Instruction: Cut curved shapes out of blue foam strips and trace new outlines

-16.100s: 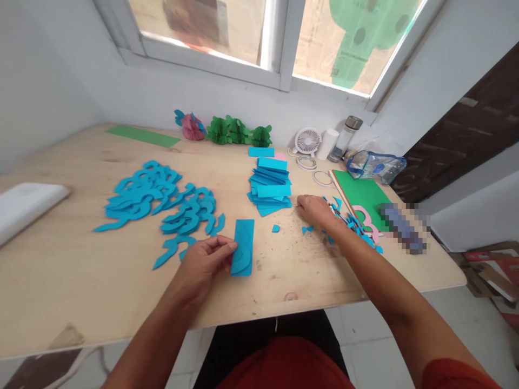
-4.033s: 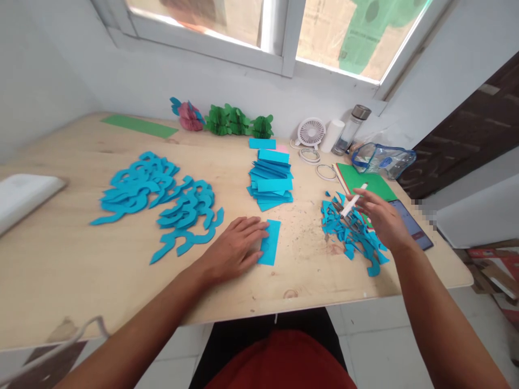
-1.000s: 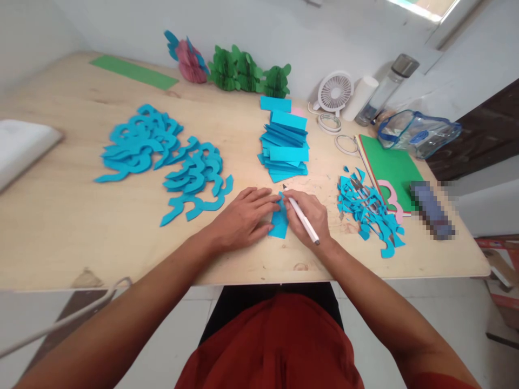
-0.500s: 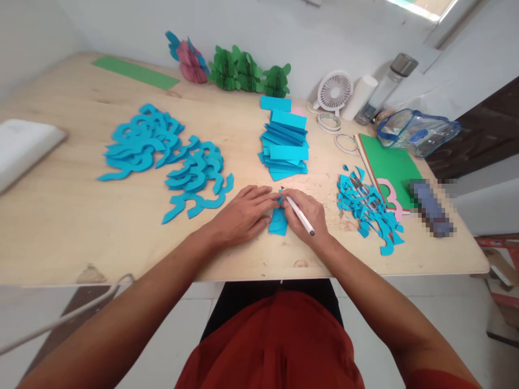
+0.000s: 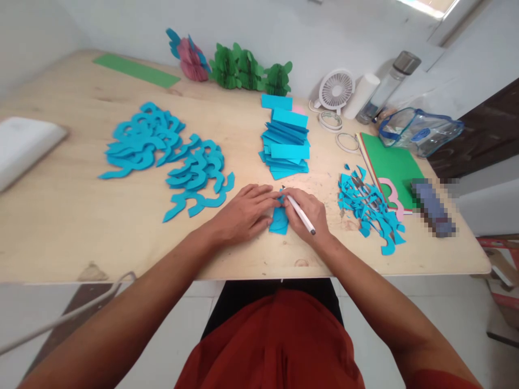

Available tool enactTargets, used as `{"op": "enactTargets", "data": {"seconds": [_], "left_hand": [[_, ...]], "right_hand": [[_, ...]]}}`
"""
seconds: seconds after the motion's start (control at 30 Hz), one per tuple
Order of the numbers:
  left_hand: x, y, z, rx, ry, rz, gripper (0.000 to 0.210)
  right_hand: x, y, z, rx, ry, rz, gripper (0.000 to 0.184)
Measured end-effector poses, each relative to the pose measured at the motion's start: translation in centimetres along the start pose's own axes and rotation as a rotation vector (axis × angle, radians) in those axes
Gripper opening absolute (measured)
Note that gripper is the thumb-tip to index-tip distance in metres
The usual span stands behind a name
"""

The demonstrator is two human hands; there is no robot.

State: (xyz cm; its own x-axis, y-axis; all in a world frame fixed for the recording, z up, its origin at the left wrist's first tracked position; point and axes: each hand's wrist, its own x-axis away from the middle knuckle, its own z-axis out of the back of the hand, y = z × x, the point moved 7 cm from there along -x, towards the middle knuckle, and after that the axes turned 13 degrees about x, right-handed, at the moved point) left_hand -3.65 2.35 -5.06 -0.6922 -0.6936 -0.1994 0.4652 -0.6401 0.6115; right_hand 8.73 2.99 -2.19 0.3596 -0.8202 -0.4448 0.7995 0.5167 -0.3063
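My right hand point(image 5: 306, 209) is closed around a white pen point(image 5: 300, 214), its grey end slanting down toward me. Under both hands lies a small piece of blue paper point(image 5: 279, 222) with a faint curved line on it. Resting flat beside it, my left hand point(image 5: 248, 212) has its fingers stretched out, the fingertips touching the paper's upper part. Fingers hide much of that upper part. Behind my hands is a stack of folded blue paper strips point(image 5: 286, 148). To the left, wavy blue paper cutouts point(image 5: 148, 138) lie in heaps.
On the right are blue paper scraps point(image 5: 360, 197), a pink cutout point(image 5: 392, 195), green sheets point(image 5: 389, 162) and a blurred dark object point(image 5: 433, 208). Along the wall stand paper figures point(image 5: 247, 70), a small fan point(image 5: 336, 89), a bottle point(image 5: 389, 86) and a clear pouch point(image 5: 421, 129).
The camera view has shifted slightly. My hands, the pen and the piles keep nearly the same places on the table.
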Motion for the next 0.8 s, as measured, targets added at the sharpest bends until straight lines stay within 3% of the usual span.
{"op": "enactTargets", "data": {"seconds": [0.4, 0.8], "left_hand": [[0.05, 0.17, 0.07, 0.006, -0.003, -0.004, 0.04], [0.17, -0.01, 0.0, 0.026, -0.009, -0.012, 0.045]], "right_hand": [[-0.03, 0.02, -0.12, -0.007, -0.033, -0.018, 0.027], [-0.05, 0.0, 0.11, -0.009, 0.012, -0.004, 0.025]]}}
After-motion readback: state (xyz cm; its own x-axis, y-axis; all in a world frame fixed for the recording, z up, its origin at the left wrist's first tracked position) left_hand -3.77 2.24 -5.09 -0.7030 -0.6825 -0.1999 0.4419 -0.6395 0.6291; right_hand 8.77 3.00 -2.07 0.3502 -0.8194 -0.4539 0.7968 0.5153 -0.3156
